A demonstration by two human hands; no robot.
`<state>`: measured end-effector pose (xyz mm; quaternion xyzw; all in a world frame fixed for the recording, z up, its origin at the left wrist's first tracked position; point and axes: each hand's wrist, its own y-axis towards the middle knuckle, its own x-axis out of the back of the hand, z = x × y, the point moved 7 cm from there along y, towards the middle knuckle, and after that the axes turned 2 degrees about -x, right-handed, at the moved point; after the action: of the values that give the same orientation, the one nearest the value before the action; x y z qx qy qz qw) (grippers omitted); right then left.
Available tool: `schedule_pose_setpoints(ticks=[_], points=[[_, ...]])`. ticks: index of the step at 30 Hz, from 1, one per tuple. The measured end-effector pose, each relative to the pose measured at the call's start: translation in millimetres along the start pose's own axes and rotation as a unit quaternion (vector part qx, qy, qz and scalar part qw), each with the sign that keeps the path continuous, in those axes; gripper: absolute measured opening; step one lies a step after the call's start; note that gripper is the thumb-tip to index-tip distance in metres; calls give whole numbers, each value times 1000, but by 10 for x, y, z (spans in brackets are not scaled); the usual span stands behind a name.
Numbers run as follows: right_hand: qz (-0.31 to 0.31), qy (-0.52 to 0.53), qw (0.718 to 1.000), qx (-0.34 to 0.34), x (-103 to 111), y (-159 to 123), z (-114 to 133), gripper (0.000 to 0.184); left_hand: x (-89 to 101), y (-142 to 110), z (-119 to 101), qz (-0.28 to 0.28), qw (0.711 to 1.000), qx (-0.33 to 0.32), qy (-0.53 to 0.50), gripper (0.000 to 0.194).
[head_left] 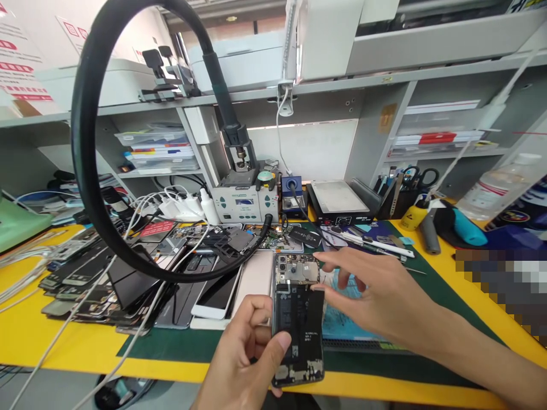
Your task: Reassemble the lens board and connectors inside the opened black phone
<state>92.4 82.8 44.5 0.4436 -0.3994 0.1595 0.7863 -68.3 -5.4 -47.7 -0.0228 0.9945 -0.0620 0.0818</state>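
My left hand [256, 353] is closed round the lower left of an opened smartphone [299, 336], its thumb lying over the black battery [288, 310]. The back cover is off, so the circuit board and camera modules [294, 269] show at the top. At the phone's upper right edge, my right hand [363, 285] touches it with thumb and index fingertip, the two held a little apart. The thumb rests by a black strip beside the battery. Whether a small part sits between those fingertips is hidden. Behind the phone lies a blue mat [346, 319].
A thick black hose [81, 131] arches from the rework station [245, 204] across the left side. Stacked phone parts [81, 273] and loose white cables cover the left. Farther back stand a flat heating plate [339, 199], a yellow bottle [413, 217] and a clear bottle [491, 185].
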Motion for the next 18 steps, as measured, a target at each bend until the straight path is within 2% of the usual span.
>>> schedule_pose_setpoints(ticks=[10,18], points=[[43,33,998,-14,2,-31,-19,34,-37,-4,19,21,999,-7,-42,34],[81,53,995,-26,30,-45,66,37,-38,-40,10,3,997,-34,-71,26]])
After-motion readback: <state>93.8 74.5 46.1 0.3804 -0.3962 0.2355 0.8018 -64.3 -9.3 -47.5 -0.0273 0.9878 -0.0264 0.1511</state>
